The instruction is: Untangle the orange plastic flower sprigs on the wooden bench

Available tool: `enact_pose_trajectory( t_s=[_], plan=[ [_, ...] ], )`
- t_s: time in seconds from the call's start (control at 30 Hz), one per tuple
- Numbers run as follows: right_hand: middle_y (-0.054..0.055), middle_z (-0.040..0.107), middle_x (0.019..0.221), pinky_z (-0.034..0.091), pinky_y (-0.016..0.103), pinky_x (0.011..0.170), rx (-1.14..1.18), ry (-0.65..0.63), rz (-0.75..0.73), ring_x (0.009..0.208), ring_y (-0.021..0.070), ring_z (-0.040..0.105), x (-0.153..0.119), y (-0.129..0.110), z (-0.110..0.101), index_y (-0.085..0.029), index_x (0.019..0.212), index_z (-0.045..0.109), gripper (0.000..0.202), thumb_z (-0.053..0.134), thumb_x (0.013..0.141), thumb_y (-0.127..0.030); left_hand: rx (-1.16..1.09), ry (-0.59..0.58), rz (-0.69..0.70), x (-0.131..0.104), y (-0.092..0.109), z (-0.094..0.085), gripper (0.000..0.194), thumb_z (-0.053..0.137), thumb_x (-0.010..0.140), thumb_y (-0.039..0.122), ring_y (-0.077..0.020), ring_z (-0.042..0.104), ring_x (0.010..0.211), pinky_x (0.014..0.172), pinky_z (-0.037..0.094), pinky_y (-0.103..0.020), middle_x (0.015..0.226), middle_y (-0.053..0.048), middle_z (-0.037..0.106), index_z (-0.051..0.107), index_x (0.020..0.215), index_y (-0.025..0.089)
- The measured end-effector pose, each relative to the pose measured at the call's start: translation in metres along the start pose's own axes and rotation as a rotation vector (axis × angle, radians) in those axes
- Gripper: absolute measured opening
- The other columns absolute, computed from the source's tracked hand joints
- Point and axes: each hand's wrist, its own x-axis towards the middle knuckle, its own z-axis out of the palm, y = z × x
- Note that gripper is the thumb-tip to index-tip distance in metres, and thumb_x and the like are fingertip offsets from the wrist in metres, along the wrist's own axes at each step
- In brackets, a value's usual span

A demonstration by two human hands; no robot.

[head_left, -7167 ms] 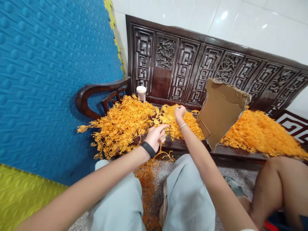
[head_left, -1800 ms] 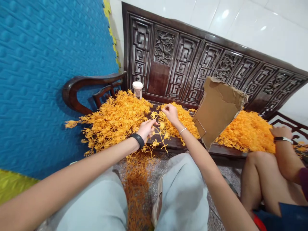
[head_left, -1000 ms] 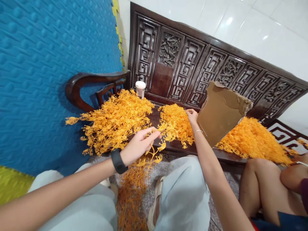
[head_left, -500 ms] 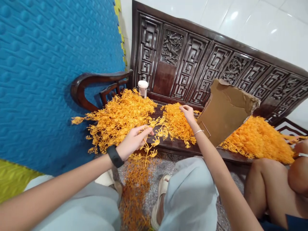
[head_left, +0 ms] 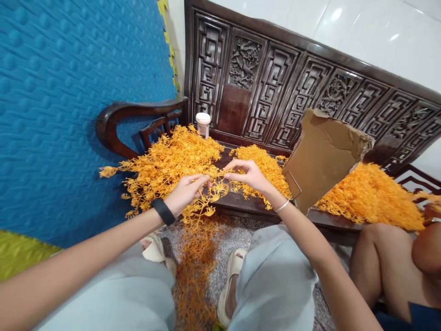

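Your left hand (head_left: 188, 191) grips the orange, branching, plastic-looking sprig (head_left: 208, 210); hold it steady. Your right hand (head_left: 251, 175) is at its end, closure not discernible; pinch squarely.

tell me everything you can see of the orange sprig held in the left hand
The sprig is yellow-orange and looks like moulded plastic, with thin, forking stems ending in small, claw-like clusters. The left hand pinches it, and it spreads and droops in front of the dark wooden bench. The right hand is at its upper part; whether it grips there is unclear. Where the sprig overlaps the similar orange heap behind, its outline is hard to separate.
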Motion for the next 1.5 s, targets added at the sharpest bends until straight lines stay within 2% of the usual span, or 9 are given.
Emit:
enact_pose_trajectory(
  t_s=[0.37, 0.8, 0.87, 0.97, 1.03, 1.13, 1.23, 1.4, 1.5],
  plan=[
    [0.000, 0.060, 0.061, 0.044, 0.025, 0.062, 0.121, 0.153, 0.145, 0.060, 0.0107, 0.055, 0.009, 0.045, -0.007, -0.014, 0.064, 0.059, 0.015, 0.064, 0.064, -0.028, 0.028, -0.017, 0.008, 0.007, -0.008, -0.011, 0.031, 0.049, 0.075, 0.046, -0.0029, 0.016, 0.035, 0.035, 0.011, -0.018, 0.043, 0.009, 0.024, 0.055, 0.071, 0.015],
    [0.000, 0.058, 0.058, 0.040, 0.024, 0.059, -0.018, 0.362, 0.202, 0.057, 0.0106, 0.050, 0.027, 0.078, -0.022, -0.014, 0.058, 0.058, 0.010, 0.056, 0.060, -0.023, -0.045, -0.051, -0.005, 0.027, -0.005, 0.026, 0.026, 0.050, 0.075, 0.042, -0.0040, 0.017, 0.035, 0.036, 0.012, -0.017, 0.042, 0.010, 0.022, 0.053, 0.073, 0.016],
    [-0.001, 0.056, 0.059, 0.039, 0.024, 0.059, -0.142, 0.484, 0.204, 0.057, 0.0103, 0.048, 0.028, 0.086, -0.035, -0.014, 0.056, 0.056, 0.010, 0.054, 0.060, -0.023, -0.079, -0.040, -0.045, 0.024, -0.006, 0.029, 0.026, 0.049, 0.076, 0.042, -0.0036, 0.015, 0.034, 0.036, 0.011, -0.017, 0.041, 0.010, 0.021, 0.052, 0.072, 0.016],
    [0.000, 0.053, 0.058, 0.037, 0.024, 0.059, -0.288, 0.847, 0.304, 0.056, 0.0105, 0.045, 0.018, 0.107, -0.073, -0.015, 0.055, 0.051, 0.010, 0.051, 0.061, -0.022, -0.098, -0.070, -0.122, 0.013, -0.006, 0.023, 0.030, 0.049, 0.075, 0.046, -0.0031, 0.013, 0.034, 0.035, 0.010, -0.017, 0.040, 0.010, 0.019, 0.051, 0.070, 0.016],
    [0.001, 0.055, 0.062, 0.038, 0.025, 0.062, -0.309, 0.940, 0.340, 0.060, 0.0120, 0.047, 0.004, 0.126, -0.099, -0.014, 0.060, 0.054, 0.011, 0.050, 0.063, -0.024, -0.083, -0.093, -0.138, 0.007, -0.005, 0.013, 0.033, 0.050, 0.073, 0.049, -0.0027, 0.012, 0.033, 0.035, 0.009, -0.017, 0.040, 0.011, 0.019, 0.052, 0.070, 0.016],
    [0.005, 0.060, 0.071, 0.038, 0.027, 0.068, -0.347, 0.931, 0.408, 0.066, 0.0142, 0.050, -0.019, 0.152, -0.121, -0.012, 0.067, 0.058, 0.018, 0.051, 0.064, -0.028, -0.076, -0.027, -0.108, 0.003, -0.005, -0.004, 0.034, 0.052, 0.071, 0.050, -0.0025, 0.013, 0.033, 0.035, 0.009, -0.016, 0.040, 0.011, 0.020, 0.053, 0.072, 0.016],
    [0.006, 0.064, 0.079, 0.035, 0.030, 0.074, -0.436, 0.874, 0.494, 0.071, 0.0159, 0.053, -0.031, 0.169, -0.124, -0.013, 0.073, 0.062, 0.023, 0.052, 0.065, -0.032, -0.087, 0.033, -0.163, 0.004, -0.010, -0.015, 0.033, 0.051, 0.071, 0.049, -0.0025, 0.011, 0.033, 0.035, 0.008, -0.016, 0.038, 0.011, 0.019, 0.052, 0.073, 0.016],
    [0.006, 0.065, 0.091, 0.029, 0.032, 0.080, -0.552, 0.870, 0.562, 0.078, 0.0172, 0.054, -0.027, 0.178, -0.122, -0.016, 0.083, 0.065, 0.028, 0.049, 0.070, -0.035, -0.106, 0.038, -0.225, 0.003, -0.018, -0.021, 0.030, 0.050, 0.072, 0.046, -0.0026, 0.011, 0.032, 0.035, 0.009, -0.015, 0.037, 0.012, 0.018, 0.052, 0.073, 0.016],
    [0.006, 0.066, 0.084, 0.028, 0.033, 0.079, -0.609, 0.895, 0.592, 0.076, 0.0182, 0.054, -0.020, 0.176, -0.119, -0.017, 0.075, 0.065, 0.027, 0.047, 0.072, -0.036, -0.110, 0.045, -0.211, 0.004, -0.020, -0.024, 0.032, 0.051, 0.071, 0.047, -0.0026, 0.011, 0.032, 0.035, 0.008, -0.016, 0.037, 0.012, 0.018, 0.052, 0.073, 0.015]
  ],
)
